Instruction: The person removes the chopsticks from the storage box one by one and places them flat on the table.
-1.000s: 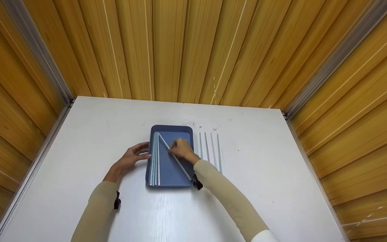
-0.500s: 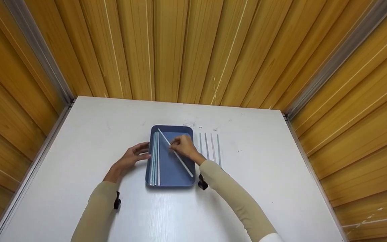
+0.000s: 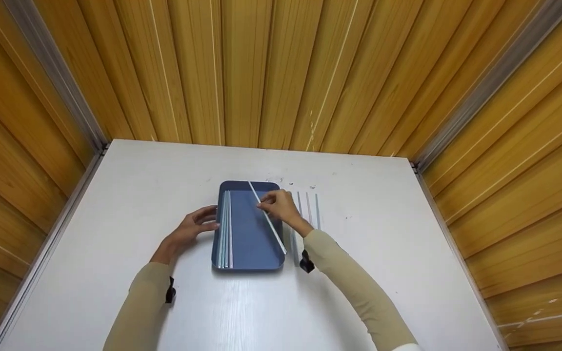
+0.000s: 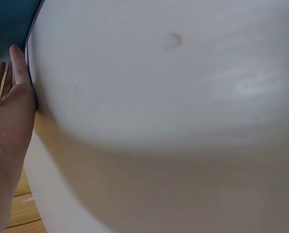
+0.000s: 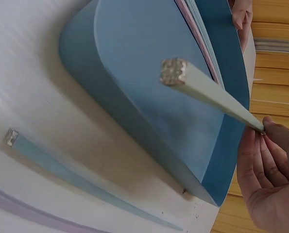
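A pale green chopstick point(image 3: 275, 233) with a square, silvery end slants over the right half of a blue tray point(image 3: 249, 243). My right hand point(image 3: 281, 207) pinches it between thumb and fingertips, near its middle in the head view. Raised off the tray floor, the chopstick point(image 5: 212, 94) points its silvery end at the right wrist camera. Several pastel chopsticks point(image 3: 225, 229) lie side by side along the tray's left wall, a pink one innermost. My left hand point(image 3: 190, 229) rests against that wall from outside, fingers extended; in the left wrist view the hand point(image 4: 13, 107) touches the tray's side.
Right of the tray, several more chopsticks point(image 3: 317, 209) lie roughly parallel on the white table point(image 3: 383, 243), partly hidden by my right hand and forearm. Wood-patterned walls point(image 3: 242, 73) with grey metal edges enclose the table at the back and sides.
My right hand has lifted the slanted chopstick away from the row at the left and carried it rightward, toward the tray's right wall. The left hand and tray have stayed put.
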Action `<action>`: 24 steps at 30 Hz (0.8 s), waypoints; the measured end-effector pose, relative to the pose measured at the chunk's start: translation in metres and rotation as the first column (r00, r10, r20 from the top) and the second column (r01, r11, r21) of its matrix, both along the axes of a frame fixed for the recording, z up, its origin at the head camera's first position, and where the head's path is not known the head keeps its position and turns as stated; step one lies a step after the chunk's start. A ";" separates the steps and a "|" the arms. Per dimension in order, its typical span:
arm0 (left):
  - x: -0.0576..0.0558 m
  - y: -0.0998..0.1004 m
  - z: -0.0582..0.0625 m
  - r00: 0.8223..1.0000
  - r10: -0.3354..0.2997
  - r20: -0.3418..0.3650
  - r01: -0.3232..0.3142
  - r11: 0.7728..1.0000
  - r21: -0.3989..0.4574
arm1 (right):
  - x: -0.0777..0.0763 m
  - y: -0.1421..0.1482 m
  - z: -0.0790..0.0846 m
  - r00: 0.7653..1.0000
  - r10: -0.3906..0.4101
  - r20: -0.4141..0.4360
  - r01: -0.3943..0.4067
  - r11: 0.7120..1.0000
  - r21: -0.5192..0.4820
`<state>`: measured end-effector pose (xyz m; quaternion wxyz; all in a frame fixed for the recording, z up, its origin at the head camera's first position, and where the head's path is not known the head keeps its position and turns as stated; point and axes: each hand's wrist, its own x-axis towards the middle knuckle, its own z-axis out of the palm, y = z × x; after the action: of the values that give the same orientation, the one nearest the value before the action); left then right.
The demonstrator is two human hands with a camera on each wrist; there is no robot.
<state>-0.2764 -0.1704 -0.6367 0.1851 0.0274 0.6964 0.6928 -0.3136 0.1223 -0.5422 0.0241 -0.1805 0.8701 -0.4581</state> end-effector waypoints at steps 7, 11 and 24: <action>0.004 -0.001 0.004 1.000 -0.021 -0.014 0.021 1.000 0.001 | -0.004 0.023 0.004 0.998 -0.061 0.026 0.061 0.998 -0.015; 0.004 -0.002 0.005 0.999 -0.025 -0.021 0.025 1.000 -0.004 | -0.006 0.040 0.005 0.994 -0.097 0.051 0.098 0.995 -0.028; 0.003 -0.001 0.004 0.999 -0.021 -0.027 0.020 0.999 -0.034 | -0.012 0.098 0.001 0.961 -0.240 0.137 0.242 0.970 -0.001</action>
<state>-0.2731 -0.1718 -0.6323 0.1831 0.0407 0.7100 0.6788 -0.3258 0.2202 -0.5412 0.0256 -0.0419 0.8778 -0.4764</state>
